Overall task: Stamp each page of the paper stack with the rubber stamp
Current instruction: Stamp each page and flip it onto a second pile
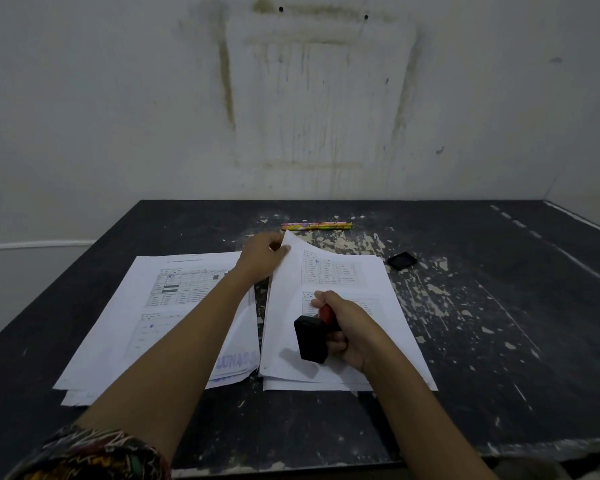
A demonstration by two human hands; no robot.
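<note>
Two piles of printed pages lie side by side on a dark table (499,341). The right paper stack (388,341) has its top sheet (291,306) lifted at the far left corner, pinched by my left hand (262,256). The left pile (136,323) carries a purple stamp mark (238,362) near its front right corner. My right hand (350,329) grips the red handle of a rubber stamp (312,337) with a black base, held just above the lower part of the right stack.
A small black square pad (401,260) sits on the table right of the stacks. Two coloured pencils (316,225) lie behind the papers near the wall. The tabletop paint is chipped; its front edge runs close under my forearms.
</note>
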